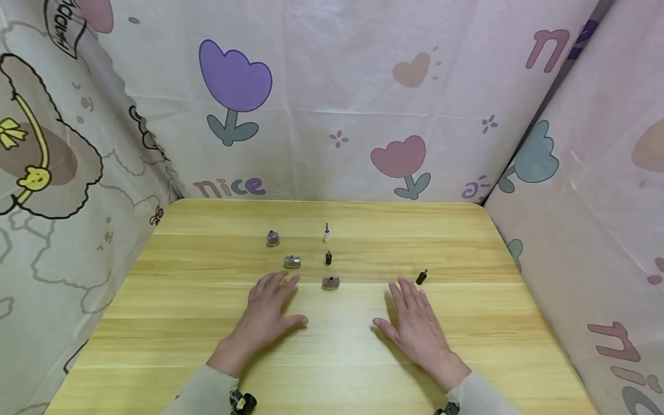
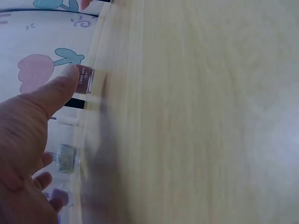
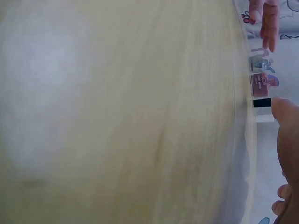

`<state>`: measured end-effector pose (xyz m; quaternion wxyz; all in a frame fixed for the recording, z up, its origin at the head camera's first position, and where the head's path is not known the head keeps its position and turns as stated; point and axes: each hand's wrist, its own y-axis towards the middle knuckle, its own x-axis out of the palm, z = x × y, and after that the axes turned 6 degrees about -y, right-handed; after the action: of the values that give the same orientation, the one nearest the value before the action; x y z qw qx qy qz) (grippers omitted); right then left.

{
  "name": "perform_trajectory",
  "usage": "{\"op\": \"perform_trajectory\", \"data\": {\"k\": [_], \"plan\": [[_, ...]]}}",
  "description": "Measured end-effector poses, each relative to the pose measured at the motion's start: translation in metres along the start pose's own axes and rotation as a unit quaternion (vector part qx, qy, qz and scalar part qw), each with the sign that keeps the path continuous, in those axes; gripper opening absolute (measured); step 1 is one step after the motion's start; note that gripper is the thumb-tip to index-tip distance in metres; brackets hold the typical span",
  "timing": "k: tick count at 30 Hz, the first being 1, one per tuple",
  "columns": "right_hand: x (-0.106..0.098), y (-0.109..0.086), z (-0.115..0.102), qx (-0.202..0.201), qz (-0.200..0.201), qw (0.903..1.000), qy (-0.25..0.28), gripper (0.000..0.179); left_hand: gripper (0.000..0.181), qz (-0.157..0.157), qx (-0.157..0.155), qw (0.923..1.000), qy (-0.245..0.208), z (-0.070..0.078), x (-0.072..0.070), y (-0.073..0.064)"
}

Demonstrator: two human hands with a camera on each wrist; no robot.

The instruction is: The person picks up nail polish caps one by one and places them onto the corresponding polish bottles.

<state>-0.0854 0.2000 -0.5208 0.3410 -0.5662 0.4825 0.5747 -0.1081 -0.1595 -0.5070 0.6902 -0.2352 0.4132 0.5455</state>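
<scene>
Head view: the left hand was spread over the table, its fingers nearly straight and the thumb well out to the side, with nothing in its grasp. Its fingertips reached to near the silvery bottle; whether they rested on the wood could not be told. The right hand was likewise unclenched, fingers extended, thumb apart, holding nothing, its tips just beside the right black cap. That cap looked slanted, though whether it truly tilted was unclear.

Three small bottles stood upright: the silvery one, the purple bottle farther back and to its left, and the reddish bottle between the hands. In the left wrist view the thumb overlapped the reddish bottle, but the head view showed the two apart. Behind that bottle stood the middle black cap and, beyond it, the white cap, both with thin stems pointing up.

Judging by how things lay, the uncapping looked complete: all three caps were off and apart from the bottles. Any recapping appeared left to do, since no cap sat on a bottle.
</scene>
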Motion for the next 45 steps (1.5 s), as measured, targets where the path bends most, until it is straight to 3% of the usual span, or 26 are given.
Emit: {"op": "perform_trajectory", "data": {"k": [10,18,29,45], "plan": [[0.004,0.000,0.001,-0.013,0.001,0.9999,0.011,0.093,0.073,-0.023,-0.063,0.9901,-0.124,-0.003,0.013,0.020],[0.004,0.000,-0.001,-0.019,0.003,0.9998,0.010,0.093,0.053,-0.014,-0.089,0.9814,-0.169,0.002,0.024,0.042],[0.005,0.002,-0.004,-0.016,-0.002,0.9998,0.011,0.093,0.044,0.011,-0.086,0.9847,-0.151,0.015,0.039,0.062],[0.004,-0.003,0.009,0.018,-0.009,0.9992,0.034,0.088,0.031,0.074,-0.096,0.9886,-0.090,0.023,0.052,0.064]]}}
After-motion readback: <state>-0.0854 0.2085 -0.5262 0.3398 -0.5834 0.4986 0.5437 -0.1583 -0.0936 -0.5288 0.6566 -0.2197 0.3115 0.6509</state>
